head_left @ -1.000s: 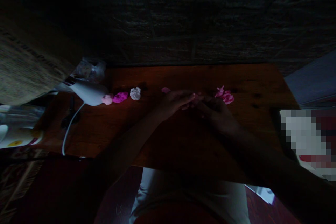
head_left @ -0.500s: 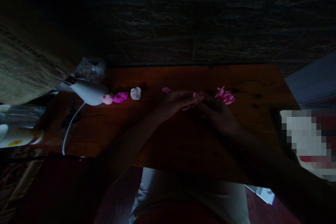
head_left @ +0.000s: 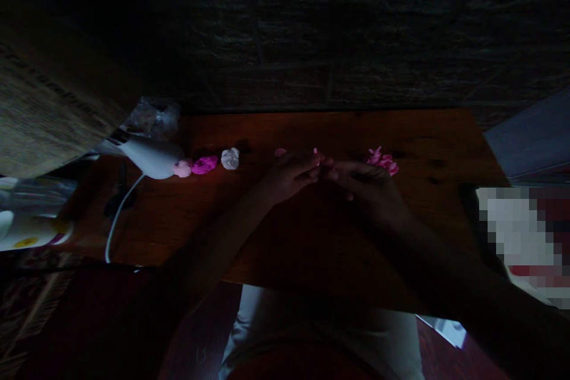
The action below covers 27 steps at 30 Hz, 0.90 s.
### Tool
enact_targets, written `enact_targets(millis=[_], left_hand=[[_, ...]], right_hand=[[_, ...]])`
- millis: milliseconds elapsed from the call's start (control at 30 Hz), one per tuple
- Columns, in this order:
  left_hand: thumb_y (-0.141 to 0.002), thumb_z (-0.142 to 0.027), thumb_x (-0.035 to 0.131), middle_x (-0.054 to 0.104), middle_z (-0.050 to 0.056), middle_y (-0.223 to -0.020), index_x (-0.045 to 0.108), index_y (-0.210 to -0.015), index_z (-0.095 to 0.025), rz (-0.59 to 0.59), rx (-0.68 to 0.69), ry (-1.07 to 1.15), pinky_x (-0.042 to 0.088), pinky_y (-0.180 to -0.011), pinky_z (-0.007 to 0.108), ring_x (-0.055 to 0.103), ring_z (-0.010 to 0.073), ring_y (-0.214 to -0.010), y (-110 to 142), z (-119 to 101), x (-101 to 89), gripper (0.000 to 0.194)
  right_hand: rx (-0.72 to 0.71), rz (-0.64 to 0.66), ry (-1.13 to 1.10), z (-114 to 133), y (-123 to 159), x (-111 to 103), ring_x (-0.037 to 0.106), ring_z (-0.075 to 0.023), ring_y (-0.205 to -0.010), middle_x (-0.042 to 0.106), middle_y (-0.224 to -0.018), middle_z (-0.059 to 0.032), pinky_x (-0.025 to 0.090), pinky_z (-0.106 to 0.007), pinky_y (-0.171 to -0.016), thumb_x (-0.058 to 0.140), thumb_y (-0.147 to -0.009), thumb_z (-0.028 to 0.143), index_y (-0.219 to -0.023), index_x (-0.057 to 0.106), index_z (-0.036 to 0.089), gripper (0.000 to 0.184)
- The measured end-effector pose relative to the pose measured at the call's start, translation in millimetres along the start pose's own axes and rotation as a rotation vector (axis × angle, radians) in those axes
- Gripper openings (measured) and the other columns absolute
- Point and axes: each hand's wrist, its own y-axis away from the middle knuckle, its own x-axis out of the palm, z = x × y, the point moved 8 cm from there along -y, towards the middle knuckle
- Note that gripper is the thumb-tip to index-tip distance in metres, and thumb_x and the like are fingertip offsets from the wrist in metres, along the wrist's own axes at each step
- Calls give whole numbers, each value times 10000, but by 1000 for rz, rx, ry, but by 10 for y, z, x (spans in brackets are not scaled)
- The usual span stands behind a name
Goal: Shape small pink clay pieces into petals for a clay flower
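Pink bit [head_left: 315,152] in left hand [head_left: 288,176], farther left

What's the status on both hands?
Left hand holding pink bit. Right hand beside it, grip unclear. Pink cluster just beyond right hand; no obstruction seen.

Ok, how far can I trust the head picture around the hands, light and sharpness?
Head view, light: very dim, the left hand and right hand in shadow, so any grip on the small pink bit is unclear; head view, contrast: the white clump and magenta clump stand out; head view, sharpness: lettering on the brown panel is blurred, and a patch at the right is pixelated.
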Motion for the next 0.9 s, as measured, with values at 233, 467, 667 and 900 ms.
enact_targets(millis=[233,467,667,900], left_hand=[[-692,-518,856,536,-46,-566,641,-692,-139,117,-18,-65,339,-502,199,426,45,-487,29,35,115,436],[-772,-522,797,518,-45,-586,668,-764,-126,142,-62,-144,308,-503,207,406,43,-498,58,63,186,417],[-736,-432,853,653,16,-750,733,-935,-130,202,-144,-94,356,-555,216,476,51,-576,73,144,195,380],[-701,-439,881,713,43,-733,728,-806,-122,333,-169,-137,374,-538,206,536,63,-571,122,173,314,367]], right_hand=[[15,10,-88,-16,-5,26,387,-57,-487,661,-645,26,296,-230,-464,878,-706,360,-833,814,237,188],[71,-39,-131,-63,-20,-34,390,-77,-525,544,-589,52,302,-242,-496,823,-766,333,-945,802,224,211],[82,-91,-128,-73,-35,-98,422,-76,-519,573,-610,46,313,-233,-482,842,-718,328,-972,784,219,282],[108,-52,-128,-90,-36,-48,476,-83,-501,534,-562,59,380,-230,-472,884,-673,394,-906,769,199,324]])
